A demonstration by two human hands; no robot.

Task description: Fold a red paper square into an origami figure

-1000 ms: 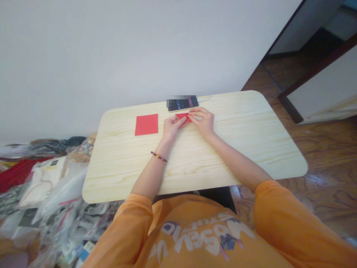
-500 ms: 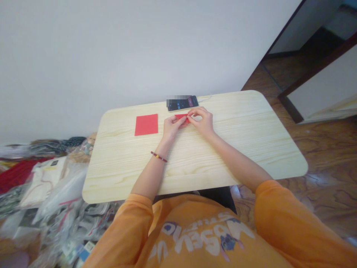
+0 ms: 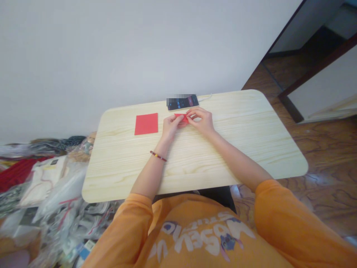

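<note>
A small piece of folded red paper (image 3: pixel 184 118) is held between my two hands, near the far edge of the table. My left hand (image 3: pixel 171 126) grips its left side, thumb on top. The fingertips of my right hand (image 3: pixel 202 121) pinch its right end. Fingers cover much of the paper, so its exact folds are hard to see. Left of my hands, a flat red square of paper (image 3: pixel 146 124) lies on the pale wooden table (image 3: pixel 195 160).
Just beyond my hands lies a phone (image 3: pixel 182 102) with a white cable (image 3: pixel 205 97). A white wall (image 3: pixel 125 48) rises behind the table. Plastic bags (image 3: pixel 64 193) and clothes are piled at the left. A wooden floor (image 3: pixel 320 149) shows at the right.
My left thumb and fingers have shifted slightly left on the small red paper, and a little more of it shows between the hands. Both hands keep hold of it.
</note>
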